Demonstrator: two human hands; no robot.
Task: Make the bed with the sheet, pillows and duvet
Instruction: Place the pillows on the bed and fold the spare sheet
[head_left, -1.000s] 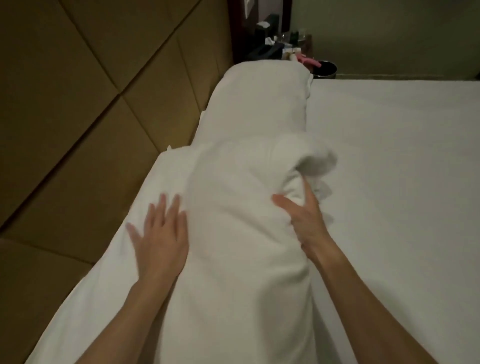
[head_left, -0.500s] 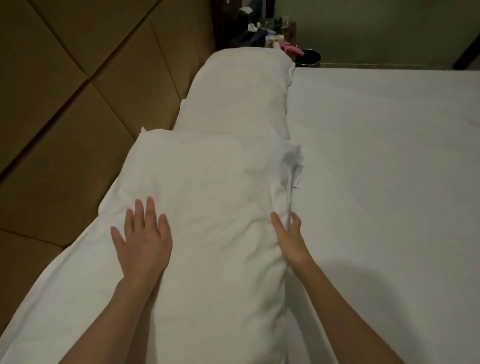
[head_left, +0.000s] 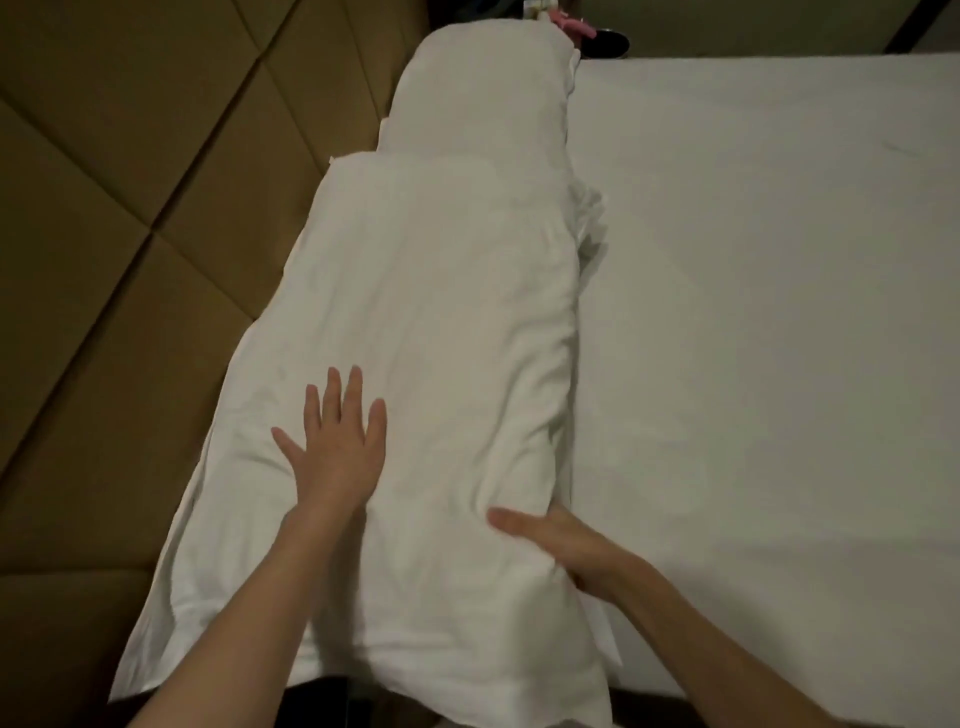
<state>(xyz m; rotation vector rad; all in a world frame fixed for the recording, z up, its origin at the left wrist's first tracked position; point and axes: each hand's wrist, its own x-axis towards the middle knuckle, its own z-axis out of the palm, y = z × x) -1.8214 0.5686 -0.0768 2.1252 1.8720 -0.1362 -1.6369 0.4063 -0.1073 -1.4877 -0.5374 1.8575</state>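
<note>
Where a second ago the near pillow (head_left: 426, 364) was bunched up and gripped at its right edge, it now lies flat and squared beside the padded headboard (head_left: 130, 234).

Item 1, near pillow: white, long axis running near to far, resting on the fitted sheet (head_left: 753, 312). Its far end touches or slightly overlaps the far pillow (head_left: 483, 88); which of the two cannot be told.

Item 2, far pillow: white, plump, already set in line against the headboard.

Item 3, left hand (head_left: 337, 447): fingers straight and spread wide, palm pressing flat on the near pillow's left half. It has slid slightly nearer since half a second ago.

Item 4, right hand (head_left: 561, 545): laid sideways on the pillow's near right edge, fingers extended leftward and somewhat blurred. Whether the thumb tucks under the edge cannot be seen.

Item 5, sheet: smooth across the mattress to the right, few creases.

Assessment: sheet and pillow placement look close to finished; smoothing is the step in hand.

Not accounted for: the duvet, nowhere in view. Loose fabric (head_left: 589, 218) at the pillow's right edge, possibly the case opening, is unclear. Pink object (head_left: 571, 23) and dark round vessel (head_left: 608, 44) at the far end are cut off and unidentifiable.
</note>
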